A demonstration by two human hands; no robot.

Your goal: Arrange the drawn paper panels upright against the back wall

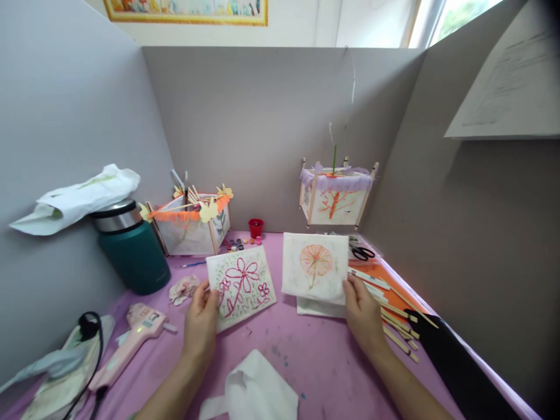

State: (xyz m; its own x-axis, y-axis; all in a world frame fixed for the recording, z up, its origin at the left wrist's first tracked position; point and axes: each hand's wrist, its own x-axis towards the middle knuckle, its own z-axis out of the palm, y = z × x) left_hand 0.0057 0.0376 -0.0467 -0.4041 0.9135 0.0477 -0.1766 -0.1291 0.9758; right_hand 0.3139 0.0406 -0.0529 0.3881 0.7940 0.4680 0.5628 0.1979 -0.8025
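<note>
My left hand (200,322) grips the lower left corner of a white sheet painted with pink flowers (241,284), which is tilted up off the purple table (289,356). My right hand (361,312) holds the lower right corner of a second white sheet with an orange flower (315,265), raised above more white sheets (315,307). The two painted sheets sit side by side, apart.
A pink glue gun (131,344) and a teal flask (130,248) are at the left. Two paper lanterns (192,224) (336,195) stand at the back. Wooden sticks (396,318), scissors (362,252) and orange paper lie right. A crumpled tissue (256,389) lies near me. A red cup (256,227) stands behind.
</note>
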